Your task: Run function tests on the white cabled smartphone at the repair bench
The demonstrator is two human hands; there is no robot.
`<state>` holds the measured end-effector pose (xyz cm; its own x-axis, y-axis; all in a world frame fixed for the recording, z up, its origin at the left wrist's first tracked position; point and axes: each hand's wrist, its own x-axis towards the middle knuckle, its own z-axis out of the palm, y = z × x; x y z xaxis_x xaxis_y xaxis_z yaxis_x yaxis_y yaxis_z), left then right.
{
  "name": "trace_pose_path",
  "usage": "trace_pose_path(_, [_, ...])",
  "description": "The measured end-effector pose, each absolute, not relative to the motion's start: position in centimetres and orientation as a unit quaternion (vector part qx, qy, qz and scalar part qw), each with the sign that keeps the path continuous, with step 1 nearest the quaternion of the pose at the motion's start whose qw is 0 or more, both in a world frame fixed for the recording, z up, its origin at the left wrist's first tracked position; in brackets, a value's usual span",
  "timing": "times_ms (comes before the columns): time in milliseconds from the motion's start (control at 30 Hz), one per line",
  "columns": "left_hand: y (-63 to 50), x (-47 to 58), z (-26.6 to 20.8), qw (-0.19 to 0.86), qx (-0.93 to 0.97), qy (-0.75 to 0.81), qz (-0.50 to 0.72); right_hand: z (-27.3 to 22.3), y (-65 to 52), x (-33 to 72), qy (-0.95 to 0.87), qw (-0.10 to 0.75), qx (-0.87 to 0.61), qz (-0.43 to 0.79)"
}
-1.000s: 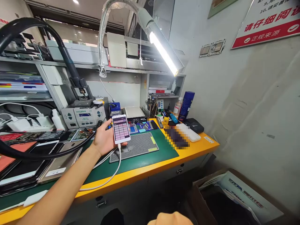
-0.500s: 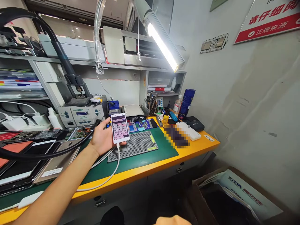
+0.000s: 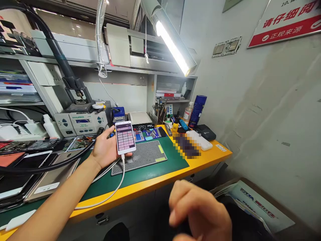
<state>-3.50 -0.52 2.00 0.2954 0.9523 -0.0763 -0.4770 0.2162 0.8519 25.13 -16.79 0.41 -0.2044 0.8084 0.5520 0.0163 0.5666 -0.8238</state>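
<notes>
A white smartphone [image 3: 125,139] rests in my left hand [image 3: 104,147], its lit screen facing me and showing a grid of pinkish tiles. My fingers run behind the phone and my thumb lies along its left edge. From the phone's lower end a white charging cable [image 3: 121,180] hangs down over the bench edge. Behind and below the phone lies a grey perforated mat [image 3: 147,154]. My right hand [image 3: 200,211] is in front of the bench, near the camera. Its fingers are loosely curled, the thumb stands apart from them, and I see nothing in it.
Several phones, one with a gold back [image 3: 54,174], lie at left beneath a black hose [image 3: 62,164]. A soldering station [image 3: 82,122] stands behind. Bottles, a blue can [image 3: 198,110] and a white case [image 3: 199,140] occupy the right. An open box [image 3: 263,201] stands below.
My right hand has risen from the bottom edge into fuller view. My left hand still holds the phone. The view has shifted slightly to the right.
</notes>
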Motion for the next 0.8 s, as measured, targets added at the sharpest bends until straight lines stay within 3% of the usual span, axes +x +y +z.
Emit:
trace_pose_path(33, [-0.5, -3.5, 2.0, 0.711, 0.377, 0.318, 0.501, 0.5, -15.7, 26.0, -0.658, 0.599, -0.366, 0.273])
trace_pose_path(100, [-0.5, -3.4, 2.0, 0.711, 0.381, 0.319, 0.498, -0.2, -13.1, 28.2, -0.627, 0.589, -0.492, 0.135])
trace_pose_path(233, [-0.4, -3.3, 1.9, 0.714, 0.38, 0.32, 0.493, -3.2, -8.1, 33.6, -0.601, 0.439, -0.667, -0.036])
trace_pose_path(333, [-0.4, -3.2, 1.9, 0.717, 0.376, 0.323, 0.49, -5.0, -5.8, 35.9, -0.617, 0.308, -0.722, -0.055])
trace_pose_path(467, [-0.5, -3.1, 1.9, 0.717, 0.374, 0.325, 0.49, -5.0, -4.4, 36.0, -0.606, 0.232, -0.758, -0.074])
trace_pose_path(800, [-0.6, -3.0, 1.8, 0.715, 0.367, 0.329, 0.496, -4.3, -3.8, 34.7, -0.576, 0.231, -0.782, -0.056])
